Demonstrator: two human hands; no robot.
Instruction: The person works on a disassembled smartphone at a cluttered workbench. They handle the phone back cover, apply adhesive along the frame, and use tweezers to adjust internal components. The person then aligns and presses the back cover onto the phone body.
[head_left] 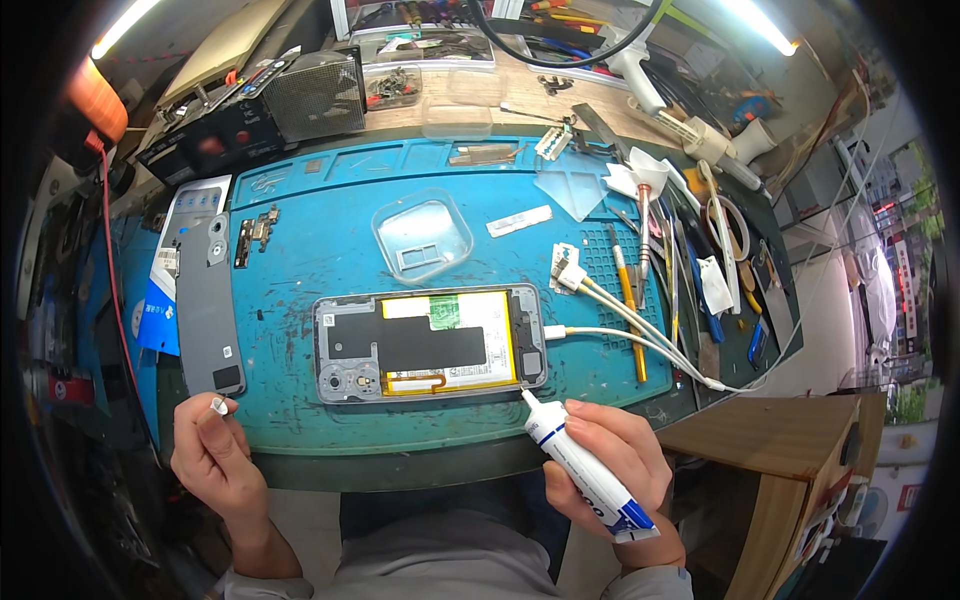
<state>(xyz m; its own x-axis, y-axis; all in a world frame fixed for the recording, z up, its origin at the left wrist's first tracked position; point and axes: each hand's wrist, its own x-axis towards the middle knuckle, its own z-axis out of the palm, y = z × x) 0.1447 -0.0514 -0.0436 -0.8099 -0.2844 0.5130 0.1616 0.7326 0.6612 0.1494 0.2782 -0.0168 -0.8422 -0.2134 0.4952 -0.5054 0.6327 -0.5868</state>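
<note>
An opened smartphone (350,345) lies on the blue mat, its battery and inner parts bared, with a white cable plugged into its right end. In my right hand (625,450) is a white and blue squeeze tube (580,458), tilted so that its nozzle points at the phone's lower right corner. Whether the tip touches the frame I cannot tell. My left hand (215,450) pinches a small white cap (219,406) just below the grey phone back cover (207,310), which lies left of the phone.
A clear plastic box (422,237) sits behind the phone. Tweezers, a yellow-handled knife (624,270) and other tools crowd the right side. White cables (640,335) run across there. Small circuit boards (255,235) lie at the left, near a black power unit (260,110).
</note>
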